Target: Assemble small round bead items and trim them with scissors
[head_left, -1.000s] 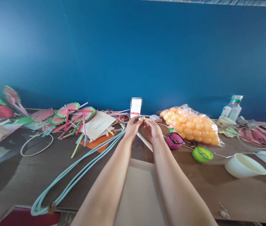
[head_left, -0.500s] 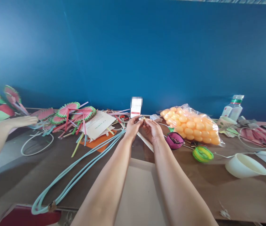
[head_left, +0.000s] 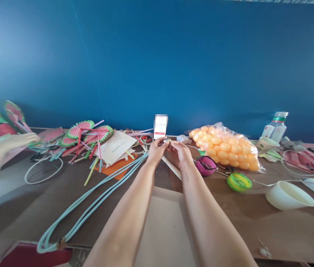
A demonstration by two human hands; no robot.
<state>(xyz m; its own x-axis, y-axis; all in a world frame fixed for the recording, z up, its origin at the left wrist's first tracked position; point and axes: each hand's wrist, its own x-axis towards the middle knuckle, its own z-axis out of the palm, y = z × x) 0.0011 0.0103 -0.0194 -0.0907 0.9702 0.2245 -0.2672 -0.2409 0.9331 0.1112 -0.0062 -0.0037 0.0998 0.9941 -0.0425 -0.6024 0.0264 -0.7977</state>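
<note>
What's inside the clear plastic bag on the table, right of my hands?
The clear plastic bag holds many rounded orange pieces. The outer ones cover whatever lies deeper, so the middle can't be seen.

A brown bench (head_left: 257, 230) carries a spread of loose things. On its left half lies a bundle of pale blue tubes (head_left: 140, 159), looped toward the front edge. Behind it, pink-and-green paper fans (head_left: 80, 130) lie beside an orange sheet (head_left: 122, 170). On the right half rest a clear bag of orange balls (head_left: 225, 148), a purple cup (head_left: 207, 167), a yellow-green coil (head_left: 239, 182) and a white tub (head_left: 277, 198). A bottle (head_left: 277, 129), its base hidden, seems to stand at the back.
</note>
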